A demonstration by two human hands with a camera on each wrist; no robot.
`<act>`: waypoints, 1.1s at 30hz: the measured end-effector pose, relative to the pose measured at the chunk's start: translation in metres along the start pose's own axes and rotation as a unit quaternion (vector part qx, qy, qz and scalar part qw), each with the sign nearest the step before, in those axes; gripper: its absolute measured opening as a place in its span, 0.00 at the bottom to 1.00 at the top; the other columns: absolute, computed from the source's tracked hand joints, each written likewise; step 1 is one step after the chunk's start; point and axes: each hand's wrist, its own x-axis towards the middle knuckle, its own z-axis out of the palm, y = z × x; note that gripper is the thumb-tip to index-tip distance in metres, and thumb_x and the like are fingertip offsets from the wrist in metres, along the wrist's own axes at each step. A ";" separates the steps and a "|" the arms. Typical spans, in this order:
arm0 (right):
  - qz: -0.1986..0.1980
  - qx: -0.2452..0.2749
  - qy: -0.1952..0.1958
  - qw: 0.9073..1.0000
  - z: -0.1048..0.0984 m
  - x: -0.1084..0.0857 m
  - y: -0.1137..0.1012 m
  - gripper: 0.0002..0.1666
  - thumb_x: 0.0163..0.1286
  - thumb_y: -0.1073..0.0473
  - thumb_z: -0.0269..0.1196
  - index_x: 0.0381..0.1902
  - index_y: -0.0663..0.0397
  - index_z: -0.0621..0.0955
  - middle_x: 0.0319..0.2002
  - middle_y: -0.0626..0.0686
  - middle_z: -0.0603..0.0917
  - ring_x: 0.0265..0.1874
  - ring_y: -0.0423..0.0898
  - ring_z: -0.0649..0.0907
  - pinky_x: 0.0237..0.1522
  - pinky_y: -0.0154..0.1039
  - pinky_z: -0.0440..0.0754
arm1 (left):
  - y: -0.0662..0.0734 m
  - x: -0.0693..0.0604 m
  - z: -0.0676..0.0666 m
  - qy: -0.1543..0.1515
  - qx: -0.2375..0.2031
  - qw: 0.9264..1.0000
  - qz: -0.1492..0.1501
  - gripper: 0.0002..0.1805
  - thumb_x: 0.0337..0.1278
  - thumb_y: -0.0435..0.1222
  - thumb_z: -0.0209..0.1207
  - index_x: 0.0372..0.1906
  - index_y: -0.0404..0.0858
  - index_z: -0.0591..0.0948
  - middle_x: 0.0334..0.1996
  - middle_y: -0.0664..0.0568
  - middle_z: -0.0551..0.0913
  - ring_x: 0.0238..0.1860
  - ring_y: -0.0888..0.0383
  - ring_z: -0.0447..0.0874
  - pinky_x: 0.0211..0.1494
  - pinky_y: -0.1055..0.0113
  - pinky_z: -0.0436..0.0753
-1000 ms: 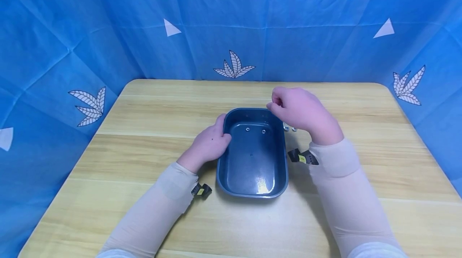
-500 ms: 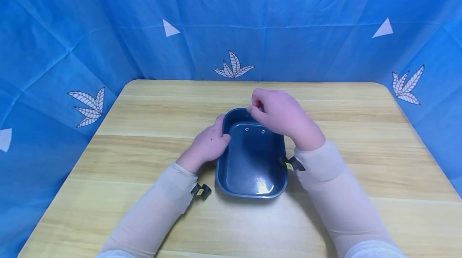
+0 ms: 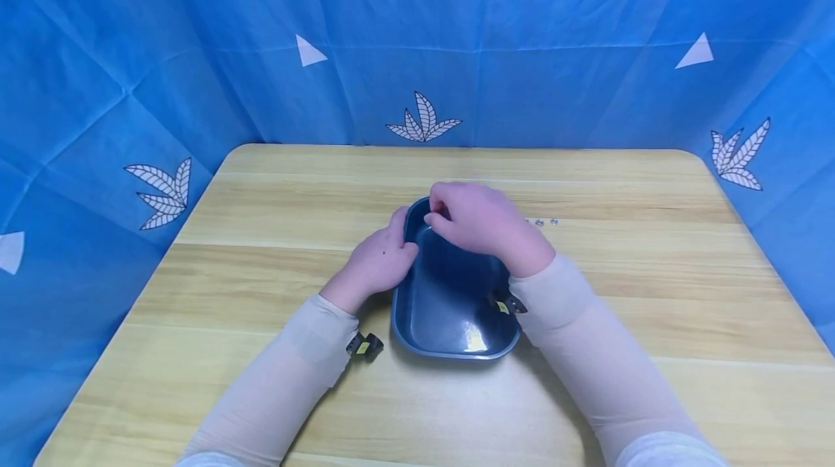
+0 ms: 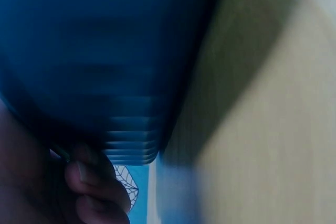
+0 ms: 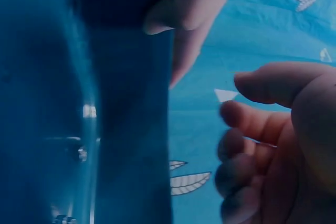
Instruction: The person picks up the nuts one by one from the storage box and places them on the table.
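Observation:
A dark blue rectangular tray (image 3: 450, 307) stands on the table. My left hand (image 3: 378, 260) grips its left rim, thumb inside; the left wrist view shows fingers (image 4: 97, 182) against the outer wall. Over the tray's far part hovers my right hand (image 3: 485, 224). Its thumb and index finger are apart in the right wrist view, with nothing visible between them, and the other fingers are loosely curled. That view also shows small shiny metal nuts (image 5: 82, 153) inside the tray, slightly blurred. In the head view the right hand hides most of them.
More small metal nuts (image 3: 540, 222) lie in a row on the wooden table (image 3: 652, 249), right of the tray and partly behind the right hand. A blue patterned curtain (image 3: 554, 90) hangs around the table's back and sides.
My right hand has moved left and slightly nearer, from the tray's far right corner to over its inside. A glint earlier between its fingertips is gone. The left hand and tray stay put.

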 end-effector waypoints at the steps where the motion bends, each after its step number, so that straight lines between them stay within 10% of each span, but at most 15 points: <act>1: 0.004 -0.005 -0.010 1.000 0.002 0.001 0.001 0.10 0.73 0.48 0.60 0.37 0.46 0.79 0.29 0.46 0.80 0.29 0.46 0.78 0.33 0.42 0.75 | 0.000 0.000 0.000 0.000 0.001 1.000 0.001 0.37 0.74 0.43 0.44 0.81 0.40 0.47 0.38 0.47 0.80 0.35 0.51 0.81 0.34 0.55 0.78; 7: 0.029 -0.044 -0.074 0.996 0.009 0.002 0.006 0.12 0.71 0.46 0.63 0.42 0.47 0.83 0.37 0.46 0.83 0.36 0.47 0.80 0.40 0.45 0.78 | 0.000 0.000 0.000 0.003 0.008 1.000 0.010 0.37 0.74 0.42 0.45 0.81 0.39 0.48 0.55 0.46 0.79 0.43 0.51 0.81 0.40 0.57 0.78; 33: 0.041 -0.063 -0.187 0.980 0.019 0.005 0.026 0.19 0.69 0.57 0.65 0.57 0.50 0.83 0.54 0.51 0.84 0.49 0.49 0.81 0.57 0.50 0.77 | 0.000 0.000 0.001 0.000 -0.005 1.000 -0.009 0.37 0.74 0.43 0.45 0.81 0.41 0.47 0.42 0.47 0.79 0.29 0.50 0.79 0.32 0.55 0.77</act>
